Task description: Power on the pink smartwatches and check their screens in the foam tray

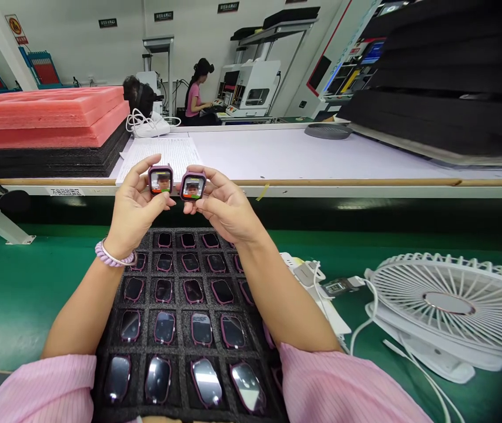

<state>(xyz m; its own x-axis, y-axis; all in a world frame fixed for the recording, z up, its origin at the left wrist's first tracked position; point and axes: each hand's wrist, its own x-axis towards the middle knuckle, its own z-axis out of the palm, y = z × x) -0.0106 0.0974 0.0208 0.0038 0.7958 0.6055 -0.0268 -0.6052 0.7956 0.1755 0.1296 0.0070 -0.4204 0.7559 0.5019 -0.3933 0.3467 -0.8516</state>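
Note:
My left hand (135, 202) grips a smartwatch (160, 180) with a purple case, its thumb at the lower edge of the lit screen. A second smartwatch (193, 187) of the same kind is held in my right hand (224, 205), pinched between thumb and fingers. Both screens face me and show a picture with red and green marks at the bottom. The two watches are side by side, a small gap apart. Under my forearms lies a black foam tray (180, 346) with rows of purple-cased watches, their screens dark; my right arm hides part of it.
A white fan (449, 302) stands at right, near cables and a small meter (339, 286). Red foam sheets (48, 114) are stacked on the shelf at left, black trays (436, 100) at right. Printed sheets (158, 153) lie behind my hands. A person in pink (194, 97) sits at the back.

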